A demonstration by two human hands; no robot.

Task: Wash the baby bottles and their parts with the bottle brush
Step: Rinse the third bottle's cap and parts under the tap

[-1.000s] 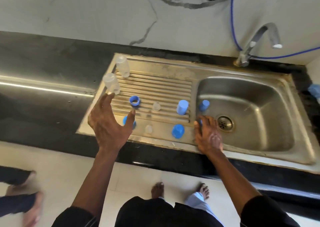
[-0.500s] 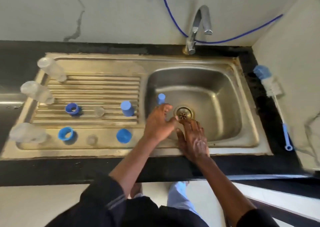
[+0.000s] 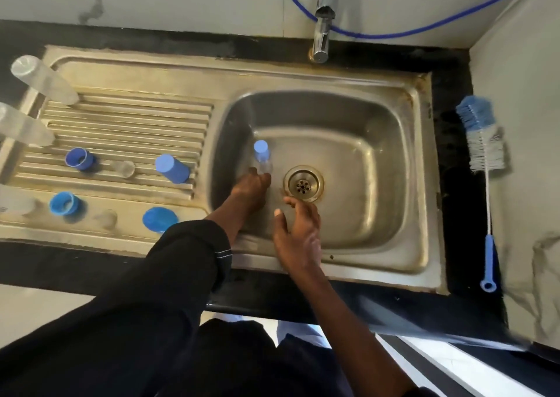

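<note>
A small clear baby bottle with a blue cap [image 3: 262, 158] stands in the sink basin [image 3: 378, 166], left of the drain [image 3: 303, 183]. My left hand [image 3: 250, 192] reaches into the basin and its fingers close round the bottle's base. My right hand [image 3: 298, 230] hovers over the basin's near side, fingers spread, holding nothing. Clear bottles [image 3: 42, 83] [image 3: 24, 128] stand at the drainboard's left. Blue rings [image 3: 79, 159] [image 3: 64, 203], blue caps [image 3: 172, 168] [image 3: 159, 219] and clear teats [image 3: 123, 169] lie on the drainboard. The bottle brush [image 3: 481, 137] lies on the counter right of the sink.
The tap [image 3: 322, 21] rises behind the basin, with a blue hose [image 3: 424, 28] running along the wall. A white wall closes the right side beyond the black counter [image 3: 451, 184]. A third clear bottle [image 3: 15, 204] lies at the drainboard's near left edge.
My view swung right from the drainboard to the basin. My left hand moved from the drainboard into the basin and took hold of the capped bottle. My right hand lifted off the basin floor.
</note>
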